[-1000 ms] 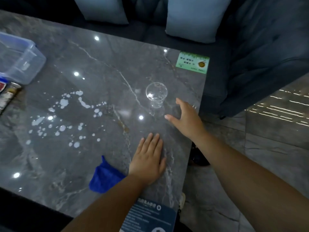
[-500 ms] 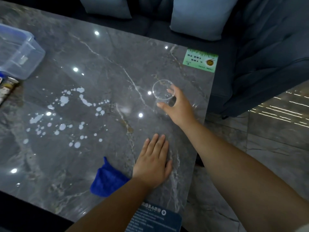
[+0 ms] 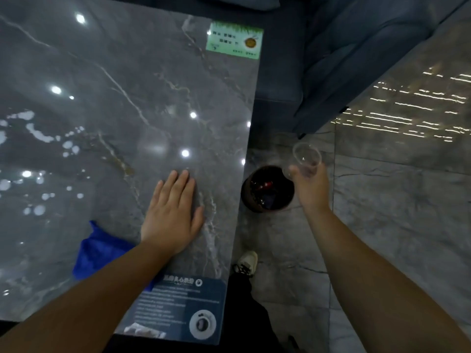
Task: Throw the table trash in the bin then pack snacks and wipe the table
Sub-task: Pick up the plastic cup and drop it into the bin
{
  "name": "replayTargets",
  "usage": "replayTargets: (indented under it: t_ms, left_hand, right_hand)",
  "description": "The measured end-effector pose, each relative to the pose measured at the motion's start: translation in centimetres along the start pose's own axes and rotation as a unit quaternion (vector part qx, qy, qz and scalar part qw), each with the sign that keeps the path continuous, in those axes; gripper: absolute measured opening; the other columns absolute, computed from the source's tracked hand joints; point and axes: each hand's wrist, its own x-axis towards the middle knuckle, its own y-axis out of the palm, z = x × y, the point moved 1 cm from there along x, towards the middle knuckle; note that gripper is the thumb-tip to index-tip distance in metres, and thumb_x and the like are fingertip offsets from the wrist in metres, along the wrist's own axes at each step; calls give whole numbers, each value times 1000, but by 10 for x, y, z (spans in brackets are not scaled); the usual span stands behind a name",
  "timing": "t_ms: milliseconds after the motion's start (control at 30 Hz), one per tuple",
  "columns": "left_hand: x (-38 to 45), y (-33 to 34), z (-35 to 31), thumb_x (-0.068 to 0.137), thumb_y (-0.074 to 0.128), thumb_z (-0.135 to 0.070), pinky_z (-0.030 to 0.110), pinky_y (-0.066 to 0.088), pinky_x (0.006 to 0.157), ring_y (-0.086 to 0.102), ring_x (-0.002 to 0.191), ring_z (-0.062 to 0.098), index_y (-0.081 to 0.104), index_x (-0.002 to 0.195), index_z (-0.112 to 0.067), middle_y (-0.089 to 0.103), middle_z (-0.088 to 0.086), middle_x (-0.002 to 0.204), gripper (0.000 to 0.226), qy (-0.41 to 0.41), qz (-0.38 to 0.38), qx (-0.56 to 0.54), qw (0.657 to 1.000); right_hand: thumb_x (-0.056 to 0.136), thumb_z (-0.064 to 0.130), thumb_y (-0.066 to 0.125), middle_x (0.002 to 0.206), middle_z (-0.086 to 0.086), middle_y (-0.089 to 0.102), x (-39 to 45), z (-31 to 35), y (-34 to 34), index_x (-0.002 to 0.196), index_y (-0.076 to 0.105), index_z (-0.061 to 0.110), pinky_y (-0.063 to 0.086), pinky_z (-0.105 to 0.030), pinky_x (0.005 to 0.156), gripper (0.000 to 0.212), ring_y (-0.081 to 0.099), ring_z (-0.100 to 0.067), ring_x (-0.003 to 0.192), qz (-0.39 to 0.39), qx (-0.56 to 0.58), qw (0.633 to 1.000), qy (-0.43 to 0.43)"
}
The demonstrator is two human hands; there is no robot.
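white spills (image 3: 38, 133) dot the left of the grey marble counter (image 3: 122, 80). a blue cloth (image 3: 98, 248) lies near its front edge, partly under the left forearm. the left hand (image 3: 172, 215) rests flat, fingers spread, holding nothing. past the counter's right edge, the right hand (image 3: 309, 186) grips a clear plastic cup (image 3: 306, 157), held just beside and above a dark bin (image 3: 267, 191) on the floor.
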Motion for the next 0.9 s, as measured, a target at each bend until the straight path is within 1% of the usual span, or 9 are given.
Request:
replayTargets:
  t_ms: [100, 200, 300, 367, 433, 567, 700, 833, 900]
  left_hand:
    - [-1, 1, 0, 91, 36, -42, 48, 14, 117, 22, 143, 33, 40, 139, 0, 34, 19, 150, 64, 0, -1, 14, 1000]
    - [0, 3, 0, 92, 35, -42, 47, 12, 118, 21, 143, 32, 38, 140, 0, 33, 18, 151, 64, -4, -5, 15, 1000]
    - [0, 3, -1, 92, 34, -42, 48, 14, 118, 21, 143, 32, 38, 141, 0, 34, 19, 151, 65, -5, -13, 10, 1000]
    - [0, 3, -1, 92, 34, -42, 49, 15, 117, 22, 143, 33, 38, 140, 0, 34, 19, 150, 65, -4, -16, 6, 1000]
    - [0, 3, -1, 92, 35, -42, 49, 15, 117, 22, 143, 33, 39, 140, 1, 35, 19, 150, 65, -4, -17, 3, 1000]
    - [0, 2, -1, 92, 35, -43, 47, 13, 118, 21, 143, 32, 39, 140, 0, 34, 19, 150, 65, -6, -10, 6, 1000]
    - [1, 1, -2, 91, 35, -43, 47, 14, 117, 23, 142, 33, 40, 139, 0, 35, 19, 149, 64, -7, -2, 6, 1000]
    - [1, -4, -2, 91, 35, -43, 48, 15, 117, 25, 142, 33, 41, 139, -1, 37, 18, 149, 65, -13, 16, 2, 1000]
    - [1, -7, -4, 90, 34, -44, 48, 16, 117, 26, 141, 33, 42, 139, -1, 38, 18, 148, 66, -17, 29, 0, 999]
  right_hand:
    - [80, 39, 72, 123, -5, 60, 5, -35, -1, 132, 45, 13, 48, -38, 97, 64, 58, -19, 111, -3, -17, 999, 35]
    - [79, 30, 75, 119, -1, 59, 19, -48, 3, 129, 46, 11, 45, -31, 94, 61, 57, -18, 111, 21, -11, 998, 52]
    - [76, 34, 78, 136, -13, 50, 31, -65, 4, 137, 37, 5, 39, -32, 95, 79, 49, -28, 123, 47, -43, 993, 99]
    - [77, 40, 76, 147, -16, 39, 31, -78, 0, 144, 29, 3, 37, -36, 101, 90, 41, -31, 132, 59, -70, 987, 129]
    - [80, 44, 72, 151, -17, 34, 23, -87, -5, 147, 26, 4, 34, -41, 107, 91, 35, -32, 136, 72, -101, 982, 140]
    - [83, 46, 68, 146, -18, 41, 3, -91, -17, 143, 35, 3, 34, -40, 105, 81, 40, -32, 133, 75, -131, 982, 117]
    - [89, 40, 63, 136, -15, 52, -15, -68, -24, 135, 46, 5, 36, -31, 94, 61, 48, -29, 125, 86, -150, 984, 43]
    - [92, 46, 54, 141, -13, 48, -30, -36, -32, 139, 43, 9, 37, -37, 103, 61, 45, -27, 128, 117, -184, 976, -20]
    - [93, 45, 52, 140, -12, 49, -38, -17, -35, 139, 43, 10, 36, -35, 101, 58, 46, -26, 127, 121, -210, 969, -58]
